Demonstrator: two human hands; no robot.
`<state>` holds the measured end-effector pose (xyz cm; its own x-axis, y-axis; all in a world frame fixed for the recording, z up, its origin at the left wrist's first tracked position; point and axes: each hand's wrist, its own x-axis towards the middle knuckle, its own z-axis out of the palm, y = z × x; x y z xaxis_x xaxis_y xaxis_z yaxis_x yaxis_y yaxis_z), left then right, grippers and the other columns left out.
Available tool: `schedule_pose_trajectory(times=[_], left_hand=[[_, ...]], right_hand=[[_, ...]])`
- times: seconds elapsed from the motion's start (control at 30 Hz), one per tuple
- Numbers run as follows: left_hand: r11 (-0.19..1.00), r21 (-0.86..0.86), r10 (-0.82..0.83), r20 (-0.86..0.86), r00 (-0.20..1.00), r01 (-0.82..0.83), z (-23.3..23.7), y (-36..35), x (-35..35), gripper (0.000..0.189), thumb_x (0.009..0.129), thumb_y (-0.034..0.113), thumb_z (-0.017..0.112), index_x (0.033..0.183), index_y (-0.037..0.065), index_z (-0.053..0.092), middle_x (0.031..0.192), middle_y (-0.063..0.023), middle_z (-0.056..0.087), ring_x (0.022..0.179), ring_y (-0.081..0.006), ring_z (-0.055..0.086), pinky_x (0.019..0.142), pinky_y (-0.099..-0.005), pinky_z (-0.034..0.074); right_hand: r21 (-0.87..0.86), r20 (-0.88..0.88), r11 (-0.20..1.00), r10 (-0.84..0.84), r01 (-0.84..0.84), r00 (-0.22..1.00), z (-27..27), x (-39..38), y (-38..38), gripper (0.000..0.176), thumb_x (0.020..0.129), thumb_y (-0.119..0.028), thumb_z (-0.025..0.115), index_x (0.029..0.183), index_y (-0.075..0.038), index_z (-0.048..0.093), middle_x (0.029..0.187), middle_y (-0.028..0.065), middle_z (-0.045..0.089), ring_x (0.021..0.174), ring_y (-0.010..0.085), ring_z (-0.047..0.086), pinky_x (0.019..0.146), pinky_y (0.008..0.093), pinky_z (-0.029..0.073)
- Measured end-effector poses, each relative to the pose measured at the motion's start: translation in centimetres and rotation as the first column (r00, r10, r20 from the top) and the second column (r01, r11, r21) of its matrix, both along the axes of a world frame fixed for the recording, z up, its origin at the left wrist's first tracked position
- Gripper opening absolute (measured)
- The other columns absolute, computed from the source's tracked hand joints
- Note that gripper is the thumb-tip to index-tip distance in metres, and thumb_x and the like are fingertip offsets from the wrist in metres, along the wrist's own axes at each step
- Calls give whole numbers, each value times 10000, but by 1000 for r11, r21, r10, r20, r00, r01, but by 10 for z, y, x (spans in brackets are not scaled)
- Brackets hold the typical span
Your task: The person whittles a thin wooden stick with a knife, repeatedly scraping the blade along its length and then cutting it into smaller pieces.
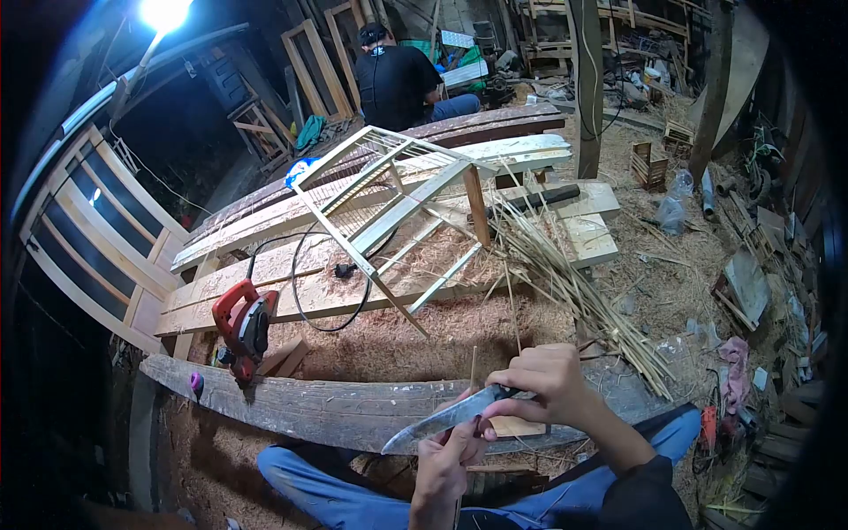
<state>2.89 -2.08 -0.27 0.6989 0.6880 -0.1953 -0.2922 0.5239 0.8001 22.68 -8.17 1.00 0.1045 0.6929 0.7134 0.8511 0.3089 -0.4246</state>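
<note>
My right hand (549, 382) is closed around the dark handle of a knife (439, 422), its blade pointing left and slightly down. Just below the blade, my left hand (446, 464) grips a thin wooden stick (473, 364). The stick stands nearly upright, with one end above the knife and the other showing below my fist. The blade crosses the stick close to my left fingers; whether its edge is cutting in is hidden. Past my hands lies a loose bundle of thin sticks (587, 296). My legs are spread on either side, before a weathered plank (336, 402).
A red electric planer (240, 327) rests on the plank's left part, near a purple-topped object (196, 382). A slatted wooden frame (385, 212) leans over long boards (291, 291). Behind them sits another person (393, 84). A post (586, 97) stands right, and shavings cover the ground.
</note>
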Motion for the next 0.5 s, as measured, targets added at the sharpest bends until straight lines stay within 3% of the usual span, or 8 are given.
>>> schedule_pose_trajectory(times=[0.07,0.17,0.27,0.3,0.37,0.47,0.5], left_hand=[[1000,2,0,-42,999,0,-1,2,-2,311,1031,100,532,1332,26,565,780,-79,599,485,-22,314,418,-203,240],[998,-68,-10,-69,998,5,-9,12,-10,239,1026,97,538,1248,21,584,766,-63,568,493,-26,316,424,-203,238],[998,-41,-58,-26,998,57,6,16,1,338,1031,94,539,1358,10,559,775,-45,572,478,-16,293,418,-206,229],[997,3,77,-20,997,-77,8,12,4,337,1027,90,545,1360,42,572,761,-47,563,465,-21,277,414,-202,234],[998,-27,49,-19,999,-50,7,22,-17,349,1023,87,551,1370,57,569,766,-56,570,469,-23,284,416,-199,240],[1000,-10,27,31,999,-27,5,31,-31,384,1018,94,560,1401,78,553,793,-94,610,481,-25,299,426,-191,256],[999,-15,50,-5,999,-50,11,32,-26,397,1022,95,544,1417,69,526,775,-90,610,471,-25,304,416,-192,258]], right_hand=[[14,-22,1000,2,-2,1000,0,4,-1,380,723,-503,812,790,-140,723,601,-4,560,507,186,541,478,331,372],[23,126,991,-133,131,983,5,17,-5,389,754,-551,777,765,-166,720,585,-28,571,495,140,547,463,298,374],[55,193,982,-190,183,963,2,26,-3,402,780,-555,760,743,-158,712,580,-29,576,495,139,545,465,301,377],[42,144,972,-233,230,962,-4,30,-4,419,828,-544,731,754,-132,717,586,-16,583,502,151,547,472,314,381],[136,114,828,-558,544,822,-11,70,-9,440,877,-538,693,776,-112,724,611,5,617,508,164,561,480,321,393],[61,38,779,-627,624,778,11,81,-35,457,893,-550,675,789,-108,730,620,20,629,514,176,582,484,331,408],[130,-44,815,-564,564,825,11,70,-29,469,889,-562,675,775,-110,720,604,12,610,505,178,577,475,327,408]])
